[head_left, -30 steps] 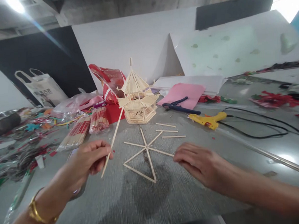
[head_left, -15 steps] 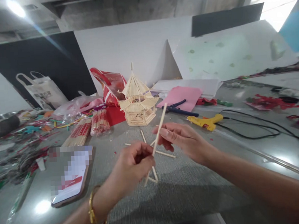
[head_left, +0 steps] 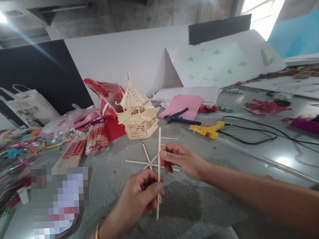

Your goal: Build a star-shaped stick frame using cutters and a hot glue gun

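The left hand (head_left: 144, 192) pinches a thin, pale wooden stick (head_left: 159, 171) low down, thumb against fingers; the right hand (head_left: 180, 157) grips it higher up, fingertips closed. Beyond, a star of similar pale sticks (head_left: 150, 164) lies on the grey tabletop (head_left: 109, 179), partly hidden, before a pale wooden pavilion model (head_left: 138, 120). Sizing the held stick seems the step in hand; the next move calls for a light, steady pinch.

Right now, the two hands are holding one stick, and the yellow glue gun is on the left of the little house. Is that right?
Not quite: the head view shows the yellow glue gun on the right of the little house. The left hand and right hand are indeed holding one stick.
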### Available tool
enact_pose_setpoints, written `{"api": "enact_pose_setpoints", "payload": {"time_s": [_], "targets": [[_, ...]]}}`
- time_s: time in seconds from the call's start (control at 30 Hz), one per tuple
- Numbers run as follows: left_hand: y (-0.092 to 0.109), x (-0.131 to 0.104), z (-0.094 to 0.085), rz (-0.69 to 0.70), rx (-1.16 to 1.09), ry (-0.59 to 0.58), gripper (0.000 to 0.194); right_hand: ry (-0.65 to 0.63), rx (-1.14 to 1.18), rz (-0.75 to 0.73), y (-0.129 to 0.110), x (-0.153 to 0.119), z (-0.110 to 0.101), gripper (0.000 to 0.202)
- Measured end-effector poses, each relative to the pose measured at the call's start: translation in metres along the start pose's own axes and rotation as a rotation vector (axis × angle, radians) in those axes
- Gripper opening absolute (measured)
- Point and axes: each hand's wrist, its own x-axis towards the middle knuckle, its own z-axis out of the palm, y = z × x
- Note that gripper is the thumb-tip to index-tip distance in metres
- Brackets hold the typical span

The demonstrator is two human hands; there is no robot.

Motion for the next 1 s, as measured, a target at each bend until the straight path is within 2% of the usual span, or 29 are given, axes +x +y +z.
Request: {"api": "enact_pose_setpoints", "payload": {"time_s": [0.13,0.23,0.37,0.43,0.5,0.57,0.77,0.87,1.0], "targets": [[0.005,-0.003,-0.002,-0.015,-0.029,0.060,0.028,0.069,0.071,-0.067,0.002,0.002,-0.006,0.034],[0.011,-0.009,-0.008,0.017,-0.045,0.164,0.026,0.224,-0.066,-0.121,0.001,0.005,-0.014,0.029],[0.021,-0.016,-0.021,0.119,-0.158,0.374,0.024,0.471,-0.289,-0.310,-0.003,0.011,-0.030,0.023],[0.023,-0.018,-0.027,0.164,-0.217,0.464,0.024,0.519,-0.399,-0.376,-0.008,0.013,-0.038,0.019],[0.023,-0.017,-0.032,0.183,-0.213,0.519,0.025,0.480,-0.548,-0.385,-0.012,0.013,-0.044,0.015],[0.022,-0.014,-0.039,0.171,-0.095,0.516,0.026,0.385,-0.749,-0.356,-0.015,0.013,-0.048,0.010],[0.023,-0.006,-0.062,0.165,0.624,0.484,0.028,0.202,-1.236,-0.296,-0.007,0.017,-0.056,0.013],[0.023,-0.008,-0.067,0.098,0.889,0.454,0.028,0.042,-1.323,-0.320,-0.003,0.017,-0.055,0.017],[0.015,-0.020,-0.065,0.015,1.017,0.362,0.026,-0.210,-1.258,-0.358,-0.003,0.012,-0.049,0.019]]}}
